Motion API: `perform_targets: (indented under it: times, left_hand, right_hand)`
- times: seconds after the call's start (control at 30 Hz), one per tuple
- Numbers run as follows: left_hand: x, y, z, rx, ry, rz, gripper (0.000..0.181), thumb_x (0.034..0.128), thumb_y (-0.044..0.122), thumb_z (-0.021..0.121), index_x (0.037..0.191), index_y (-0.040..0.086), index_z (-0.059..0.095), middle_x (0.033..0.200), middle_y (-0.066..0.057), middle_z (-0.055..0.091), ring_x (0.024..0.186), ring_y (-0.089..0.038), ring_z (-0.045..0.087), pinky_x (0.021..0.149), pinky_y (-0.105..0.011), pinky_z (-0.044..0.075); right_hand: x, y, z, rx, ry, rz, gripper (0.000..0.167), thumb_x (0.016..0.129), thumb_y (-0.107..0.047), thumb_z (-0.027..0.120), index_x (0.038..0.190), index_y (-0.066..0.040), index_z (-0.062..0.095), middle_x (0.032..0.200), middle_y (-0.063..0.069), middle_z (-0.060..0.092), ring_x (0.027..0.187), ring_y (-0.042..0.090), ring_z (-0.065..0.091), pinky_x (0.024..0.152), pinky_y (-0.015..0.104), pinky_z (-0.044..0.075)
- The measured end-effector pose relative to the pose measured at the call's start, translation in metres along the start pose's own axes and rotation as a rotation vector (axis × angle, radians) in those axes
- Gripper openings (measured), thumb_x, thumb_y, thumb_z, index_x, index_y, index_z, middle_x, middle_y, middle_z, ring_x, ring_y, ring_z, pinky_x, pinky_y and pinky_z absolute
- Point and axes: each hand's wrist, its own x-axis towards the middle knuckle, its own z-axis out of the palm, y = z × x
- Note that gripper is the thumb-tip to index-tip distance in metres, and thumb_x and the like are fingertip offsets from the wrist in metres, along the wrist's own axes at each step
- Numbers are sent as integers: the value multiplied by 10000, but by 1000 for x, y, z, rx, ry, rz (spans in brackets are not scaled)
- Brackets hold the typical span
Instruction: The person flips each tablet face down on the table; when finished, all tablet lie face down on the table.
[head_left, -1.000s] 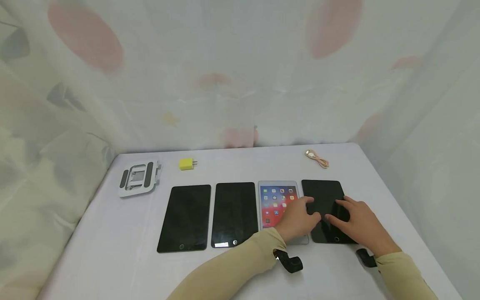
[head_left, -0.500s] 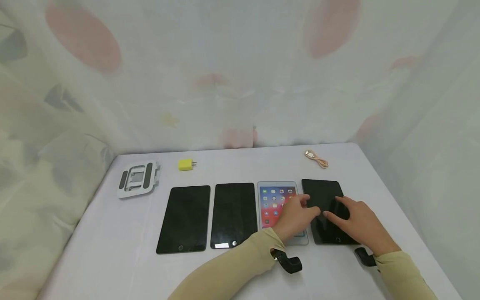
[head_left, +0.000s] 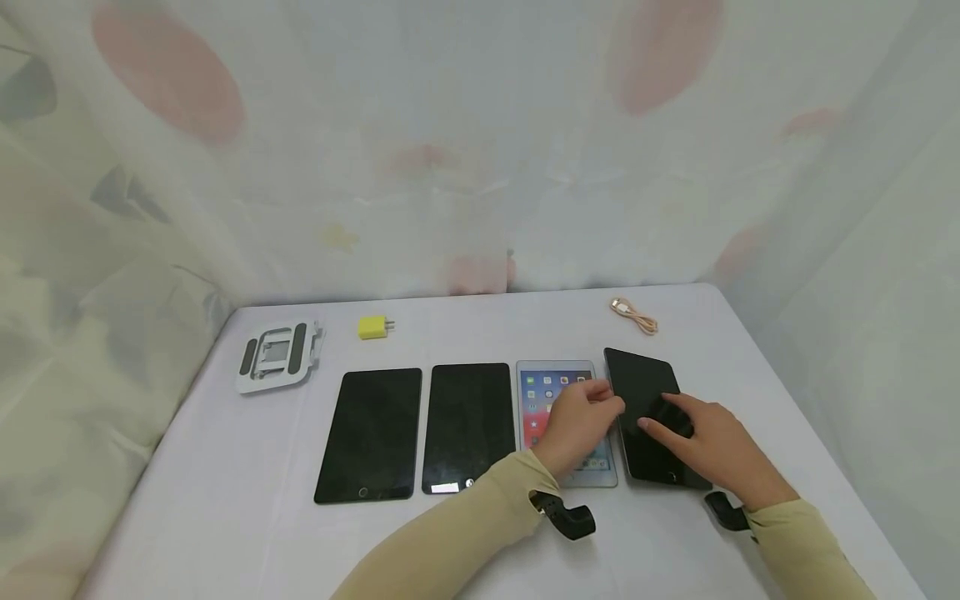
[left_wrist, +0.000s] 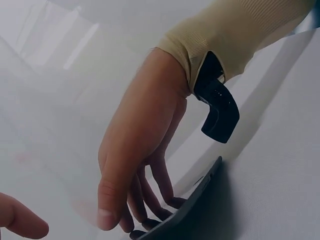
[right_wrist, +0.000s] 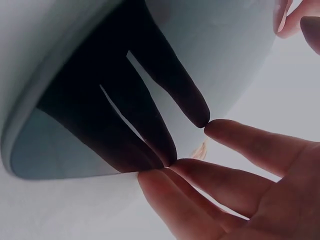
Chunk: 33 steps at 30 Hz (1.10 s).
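On the right of the head view, a black tablet [head_left: 637, 375] lies tilted, its left edge raised. Several fingertips of my right hand [head_left: 716, 446] touch its glossy surface; in the right wrist view the fingers [right_wrist: 250, 145] are fairly straight and meet their dark reflections. The left wrist view sees the same tablet [left_wrist: 200, 195] edge-on, with the right thumb apart from it. My left hand [head_left: 577, 421] is over a lit white tablet [head_left: 532, 404], thumb and fingers bent beside the black tablet's left edge. Whether they touch that edge I cannot tell.
Two more dark tablets, one far left [head_left: 371, 433] and one middle [head_left: 468, 425], lie in the row. Behind stand a folded white stand [head_left: 277, 354], a yellow plug adapter [head_left: 372, 327] and a coiled tan cable [head_left: 636, 317]. Patterned curtains close off the table's back and sides.
The right-hand black tablet has turned slightly and its left edge has come up. My left hand has drawn left, over the lit tablet; the right hand has shifted slightly left with its fingertips.
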Motion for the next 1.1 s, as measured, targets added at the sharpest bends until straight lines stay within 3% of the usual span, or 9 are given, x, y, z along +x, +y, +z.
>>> perform_targets:
  times: [0.13, 0.27, 0.5, 0.73, 0.9, 1.1]
  left_hand:
    - [-1, 0, -3, -6, -15, 2, 477, 1010, 309, 690, 1441, 105, 696, 1267, 45, 746, 1081, -95, 672, 1036, -395, 609]
    - [-1, 1, -6, -34, -22, 23, 473, 1008, 277, 681, 1445, 98, 695, 1213, 44, 746, 979, -88, 665, 924, -337, 608]
    - [-1, 5, -9, -37, -28, 66, 393, 1007, 257, 663, 1363, 105, 732, 1070, 54, 693, 896, -90, 621, 766, -257, 515]
    - [-2, 9, -12, -79, -60, 68, 466, 1048, 242, 641, 1499, 122, 645, 1264, 15, 700, 988, -72, 722, 976, -359, 620]
    - [-2, 10, -13, -105, -84, 89, 512, 1063, 215, 620, 1557, 87, 581, 1433, -89, 680, 1034, -75, 732, 1022, -373, 623]
    - [-2, 11, -15, -112, -91, 104, 527, 1048, 160, 623, 1563, 69, 567, 1480, -113, 660, 1073, -96, 725, 1036, -369, 618]
  right_hand:
    - [1, -3, 0, 6, -17, 9, 867, 1017, -662, 625, 1515, 45, 560, 1391, 354, 664, 1236, 512, 661, 968, 685, 562]
    - [1, -6, -2, 19, -41, 23, 882, 1019, -676, 611, 1542, 31, 535, 1416, 372, 641, 1201, 489, 694, 936, 657, 589]
    - [3, -14, -5, 87, -99, 51, 912, 1021, -706, 576, 1644, -58, 425, 1459, 382, 604, 1213, 446, 709, 919, 601, 608]
    - [8, -23, -3, 134, -101, 30, 880, 1025, -689, 582, 1665, -109, 415, 1486, 345, 609, 1270, 442, 691, 972, 612, 592]
    - [11, -24, -1, 158, -103, 15, 855, 1037, -668, 578, 1674, -126, 400, 1423, 300, 673, 1250, 413, 705, 964, 609, 594]
    - [12, -25, -1, 168, -106, 13, 844, 1042, -661, 576, 1673, -130, 400, 1384, 267, 706, 1242, 408, 711, 987, 630, 579]
